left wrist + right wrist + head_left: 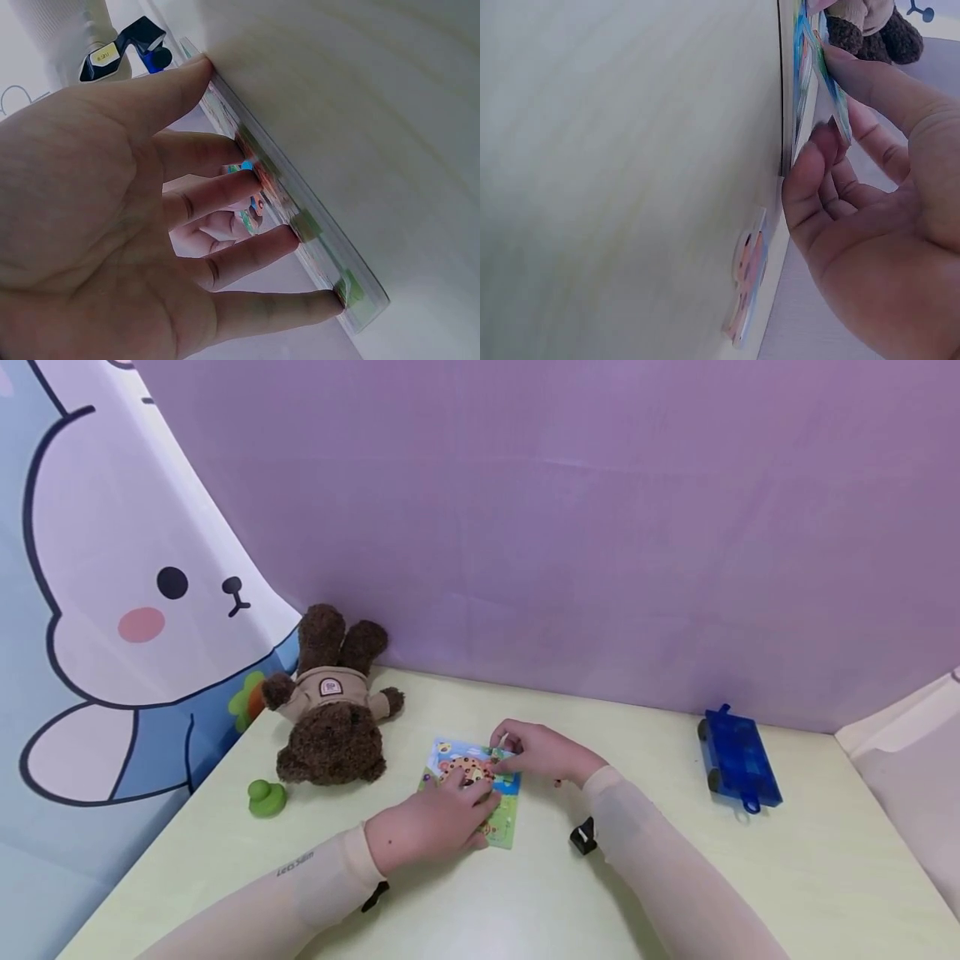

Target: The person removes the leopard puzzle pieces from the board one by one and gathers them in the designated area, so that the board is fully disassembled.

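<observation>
A flat picture puzzle [508, 827] with a spotted animal, blue sky and green ground lies on the table in the head view. My left hand [435, 827] rests across its lower left part, fingers extended, fingertips [289, 234] touching the picture and thumb at the board's edge. At the upper right corner, my right hand [551, 752] pinches a thin blue and green puzzle piece [838, 112] between thumb and fingers. That piece is tilted up from the board in the right wrist view. A loose pink spotted piece [748, 281] lies on the table near the right hand.
A brown plush toy [337, 735] in a beige shirt lies at the back left, with a green toy duck [266, 798] in front of it. On the right is a blue translucent toy cart [741, 757]. A purple cloth [562, 527] hangs behind the table.
</observation>
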A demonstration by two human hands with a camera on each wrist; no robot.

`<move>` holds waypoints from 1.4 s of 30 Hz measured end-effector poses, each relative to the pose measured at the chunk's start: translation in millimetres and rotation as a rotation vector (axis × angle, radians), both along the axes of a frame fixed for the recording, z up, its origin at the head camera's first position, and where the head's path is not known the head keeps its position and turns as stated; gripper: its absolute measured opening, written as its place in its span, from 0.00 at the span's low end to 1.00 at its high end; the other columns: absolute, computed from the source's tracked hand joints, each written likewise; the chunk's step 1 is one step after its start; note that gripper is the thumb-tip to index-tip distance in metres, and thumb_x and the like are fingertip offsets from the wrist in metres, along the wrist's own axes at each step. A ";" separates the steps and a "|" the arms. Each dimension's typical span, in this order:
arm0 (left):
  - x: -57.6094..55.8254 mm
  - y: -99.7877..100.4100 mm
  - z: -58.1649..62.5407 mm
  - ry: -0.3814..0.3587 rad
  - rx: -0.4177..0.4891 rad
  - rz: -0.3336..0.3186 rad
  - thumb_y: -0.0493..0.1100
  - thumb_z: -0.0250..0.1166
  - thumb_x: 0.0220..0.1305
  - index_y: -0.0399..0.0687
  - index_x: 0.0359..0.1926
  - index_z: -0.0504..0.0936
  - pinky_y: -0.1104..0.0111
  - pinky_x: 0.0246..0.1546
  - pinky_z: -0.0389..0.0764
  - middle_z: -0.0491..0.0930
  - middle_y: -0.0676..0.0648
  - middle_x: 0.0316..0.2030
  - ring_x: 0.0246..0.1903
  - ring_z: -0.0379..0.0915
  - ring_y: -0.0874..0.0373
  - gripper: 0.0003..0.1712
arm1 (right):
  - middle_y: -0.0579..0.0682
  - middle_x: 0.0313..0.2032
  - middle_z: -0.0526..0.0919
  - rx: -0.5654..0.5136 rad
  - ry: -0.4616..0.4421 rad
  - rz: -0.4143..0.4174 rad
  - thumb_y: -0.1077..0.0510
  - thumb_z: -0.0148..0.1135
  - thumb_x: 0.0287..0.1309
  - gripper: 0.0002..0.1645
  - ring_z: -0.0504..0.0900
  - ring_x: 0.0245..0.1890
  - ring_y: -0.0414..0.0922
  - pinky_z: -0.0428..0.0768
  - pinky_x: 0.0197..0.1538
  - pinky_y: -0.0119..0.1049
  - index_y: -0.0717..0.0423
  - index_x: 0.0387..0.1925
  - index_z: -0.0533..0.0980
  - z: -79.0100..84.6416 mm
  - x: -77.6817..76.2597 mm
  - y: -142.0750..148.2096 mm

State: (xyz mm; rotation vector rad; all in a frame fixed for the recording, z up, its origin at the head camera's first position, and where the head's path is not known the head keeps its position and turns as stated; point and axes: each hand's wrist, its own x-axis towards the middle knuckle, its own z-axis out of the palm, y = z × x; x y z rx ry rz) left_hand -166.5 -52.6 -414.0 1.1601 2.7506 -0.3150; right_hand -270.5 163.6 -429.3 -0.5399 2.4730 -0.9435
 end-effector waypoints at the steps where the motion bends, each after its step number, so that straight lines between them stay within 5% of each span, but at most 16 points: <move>1: -0.3 0.0 0.1 -0.001 0.001 0.002 0.65 0.59 0.78 0.56 0.80 0.70 0.47 0.53 0.91 0.69 0.51 0.76 0.66 0.71 0.44 0.37 | 0.48 0.46 0.81 -0.005 0.008 0.003 0.48 0.74 0.68 0.16 0.79 0.40 0.47 0.68 0.15 0.35 0.40 0.53 0.79 -0.1 -0.2 0.3; 13: -0.5 -0.4 1.3 -0.013 0.011 0.004 0.64 0.59 0.79 0.55 0.80 0.70 0.48 0.52 0.91 0.69 0.50 0.76 0.66 0.71 0.45 0.37 | 0.48 0.40 0.83 -0.141 0.036 0.099 0.53 0.70 0.70 0.16 0.82 0.36 0.43 0.81 0.40 0.34 0.47 0.55 0.78 -3.2 -1.9 3.6; 21: -0.1 1.1 3.0 -0.012 0.007 0.003 0.64 0.60 0.78 0.55 0.80 0.70 0.50 0.52 0.92 0.69 0.50 0.75 0.66 0.71 0.45 0.37 | 0.49 0.42 0.85 -0.192 -0.025 0.036 0.51 0.68 0.73 0.14 0.88 0.37 0.47 0.68 0.18 0.33 0.41 0.56 0.77 -1.7 -0.2 14.3; 25: -0.1 1.2 4.0 -0.021 0.013 0.016 0.64 0.60 0.78 0.56 0.80 0.70 0.47 0.53 0.91 0.69 0.50 0.76 0.67 0.71 0.44 0.37 | 0.51 0.45 0.86 -0.209 -0.028 0.013 0.51 0.66 0.75 0.15 0.86 0.37 0.51 0.73 0.16 0.37 0.43 0.58 0.77 1.1 1.0 24.6; 33: 0.7 0.3 2.8 -0.037 0.022 0.028 0.63 0.59 0.79 0.55 0.80 0.69 0.48 0.53 0.91 0.68 0.50 0.77 0.67 0.70 0.45 0.37 | 0.50 0.42 0.86 -0.192 0.076 -0.009 0.52 0.64 0.77 0.16 0.84 0.37 0.50 0.83 0.45 0.41 0.47 0.61 0.80 4.2 3.3 46.8; 42: 2.0 0.5 2.6 -0.051 0.045 0.033 0.61 0.62 0.78 0.55 0.80 0.69 0.48 0.53 0.90 0.67 0.51 0.77 0.67 0.69 0.44 0.37 | 0.55 0.45 0.85 -0.216 0.043 -0.064 0.53 0.64 0.77 0.20 0.90 0.39 0.53 0.91 0.49 0.49 0.53 0.64 0.77 16.7 12.3 83.5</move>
